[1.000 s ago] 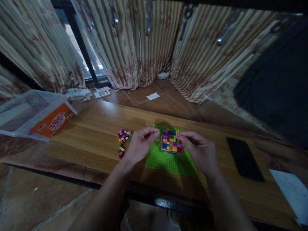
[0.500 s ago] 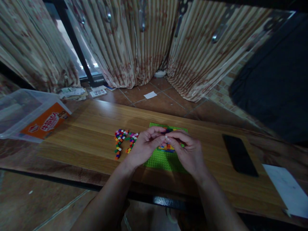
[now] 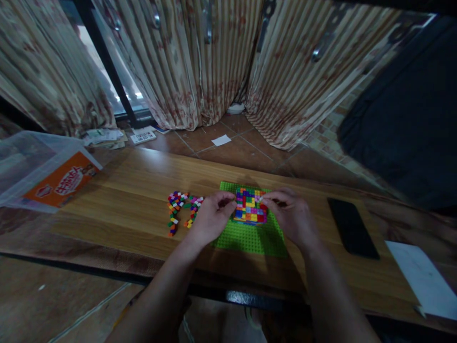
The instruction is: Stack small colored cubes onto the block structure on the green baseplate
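Observation:
A block of many-coloured toy bricks (image 3: 250, 206) stands on a green studded baseplate (image 3: 246, 240) on the wooden table. My left hand (image 3: 215, 213) is at its left side, thumb and forefinger brought together near the block's edge; whether anything is between them is too small to see. Over the block's right edge, my right hand (image 3: 290, 212) pinches a small white brick (image 3: 262, 199) between thumb and forefinger. Loose coloured bricks lie in two groups left of my left hand, a longer pile (image 3: 174, 207) and a smaller one (image 3: 194, 206) partly behind the hand.
A black phone (image 3: 352, 227) lies on the wooden table (image 3: 132, 200) to the right, with a white paper sheet (image 3: 424, 281) beyond it. A clear plastic bin (image 3: 39, 157) with an orange label stands at the left end. Curtains (image 3: 214, 71) hang behind.
My hands, together over the block half a second ago with a small white brick between the fingertips, have moved apart to either side. The white brick is now in my right hand, and the block's top shows.

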The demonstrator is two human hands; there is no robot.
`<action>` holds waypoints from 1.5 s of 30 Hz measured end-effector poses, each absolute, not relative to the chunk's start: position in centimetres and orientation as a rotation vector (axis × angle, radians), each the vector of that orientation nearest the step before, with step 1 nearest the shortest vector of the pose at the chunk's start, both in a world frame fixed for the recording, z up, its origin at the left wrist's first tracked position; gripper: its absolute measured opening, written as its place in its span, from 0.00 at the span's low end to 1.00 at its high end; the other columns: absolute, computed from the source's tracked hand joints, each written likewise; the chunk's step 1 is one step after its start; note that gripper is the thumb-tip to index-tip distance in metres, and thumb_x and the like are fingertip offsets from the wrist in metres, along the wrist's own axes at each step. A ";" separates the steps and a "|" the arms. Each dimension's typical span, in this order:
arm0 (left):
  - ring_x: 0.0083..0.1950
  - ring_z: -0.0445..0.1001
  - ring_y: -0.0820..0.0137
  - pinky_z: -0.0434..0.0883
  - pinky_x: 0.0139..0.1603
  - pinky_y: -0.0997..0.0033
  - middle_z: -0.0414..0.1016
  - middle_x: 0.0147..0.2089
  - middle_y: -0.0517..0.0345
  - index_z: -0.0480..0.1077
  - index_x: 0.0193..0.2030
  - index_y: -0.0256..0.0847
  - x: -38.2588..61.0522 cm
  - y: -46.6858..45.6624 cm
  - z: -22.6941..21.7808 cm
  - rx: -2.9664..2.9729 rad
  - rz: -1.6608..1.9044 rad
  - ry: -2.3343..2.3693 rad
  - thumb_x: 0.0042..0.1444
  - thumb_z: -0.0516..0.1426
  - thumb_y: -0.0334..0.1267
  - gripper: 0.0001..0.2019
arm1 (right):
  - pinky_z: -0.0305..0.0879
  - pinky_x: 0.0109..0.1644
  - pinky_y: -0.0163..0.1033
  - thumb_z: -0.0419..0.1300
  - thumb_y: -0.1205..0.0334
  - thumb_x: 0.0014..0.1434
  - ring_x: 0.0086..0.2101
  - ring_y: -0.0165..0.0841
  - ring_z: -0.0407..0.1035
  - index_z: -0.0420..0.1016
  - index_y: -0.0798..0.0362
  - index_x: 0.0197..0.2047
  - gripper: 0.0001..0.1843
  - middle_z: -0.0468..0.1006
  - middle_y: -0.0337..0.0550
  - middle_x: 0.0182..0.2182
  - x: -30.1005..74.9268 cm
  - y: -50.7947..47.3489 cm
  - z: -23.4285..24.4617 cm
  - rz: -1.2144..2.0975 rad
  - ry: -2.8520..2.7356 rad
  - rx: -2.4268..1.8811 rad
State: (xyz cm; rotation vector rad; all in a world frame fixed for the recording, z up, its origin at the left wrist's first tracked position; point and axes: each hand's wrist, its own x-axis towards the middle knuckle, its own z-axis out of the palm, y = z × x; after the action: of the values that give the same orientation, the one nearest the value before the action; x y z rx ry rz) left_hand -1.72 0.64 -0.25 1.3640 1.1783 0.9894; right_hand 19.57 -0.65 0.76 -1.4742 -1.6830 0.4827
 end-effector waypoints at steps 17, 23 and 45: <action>0.36 0.75 0.69 0.69 0.38 0.71 0.79 0.35 0.57 0.78 0.43 0.38 -1.8 0.4 -0.6 1.459 0.915 1.186 0.59 0.58 0.37 0.09 | 0.68 0.37 0.42 0.65 0.52 0.53 0.28 0.35 0.72 0.82 0.51 0.27 0.12 0.80 0.44 0.30 17.7 -0.4 0.7 0.461 -1.473 -1.685; 0.34 0.75 0.69 0.69 0.37 0.71 0.79 0.33 0.58 0.77 0.42 0.38 -1.7 0.2 -0.3 1.446 0.907 1.190 0.58 0.57 0.36 0.09 | 0.67 0.34 0.42 0.67 0.50 0.49 0.28 0.37 0.72 0.84 0.51 0.28 0.13 0.82 0.44 0.27 17.7 -0.3 0.2 0.587 -1.318 -1.761; 0.38 0.77 0.67 0.72 0.41 0.69 0.81 0.36 0.54 0.77 0.40 0.38 -4.6 1.3 -0.5 1.618 0.973 1.319 0.57 0.56 0.33 0.09 | 0.63 0.28 0.40 0.68 0.46 0.47 0.24 0.36 0.71 0.85 0.50 0.33 0.16 0.80 0.41 0.23 18.2 -0.7 -0.4 0.583 -1.208 -1.833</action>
State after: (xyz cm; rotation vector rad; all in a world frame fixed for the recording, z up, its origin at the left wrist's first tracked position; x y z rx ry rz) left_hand -4.61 1.28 -0.50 1.6180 1.3193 0.9733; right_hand 18.22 -0.67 -0.41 -1.8329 -1.2083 0.5827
